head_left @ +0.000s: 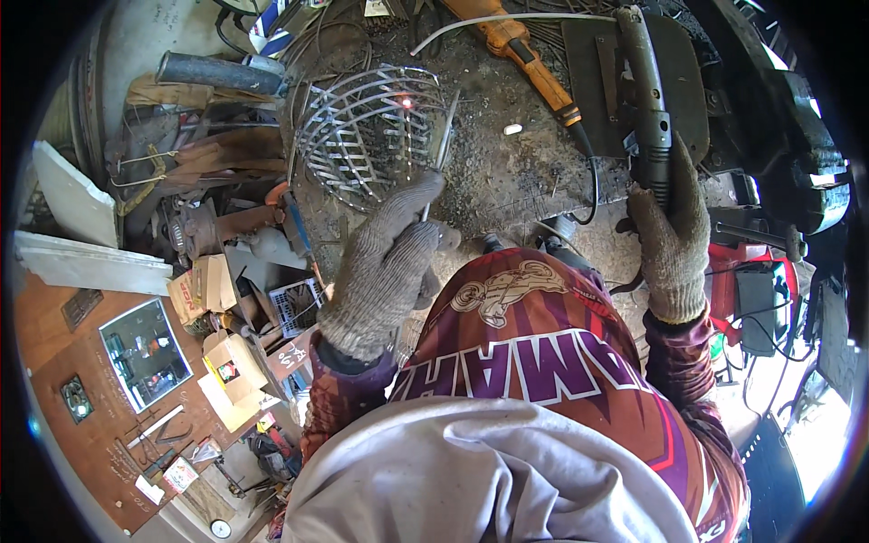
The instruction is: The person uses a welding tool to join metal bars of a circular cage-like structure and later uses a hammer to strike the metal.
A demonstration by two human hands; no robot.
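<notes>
Grit and dark dust cover the work surface [534,167], with clutter crowding its left side; a basket-like lattice of metal strips [348,145] lies on it, ahead of the person's left hand [385,258], and a small spot on the lattice glows reddish-white; the two gloved hands are well apart; the left is closed around a slim metal rod [447,136], whose tip points away beside the lattice's right edge, though whether they touch I cannot tell; the right hand [673,240] is wrapped around a dark tubular handle [644,90], from whose far end a thin pale rod [516,16] curves leftward; an orange power tool [525,63] lies between, near a small white piece [513,129].
</notes>
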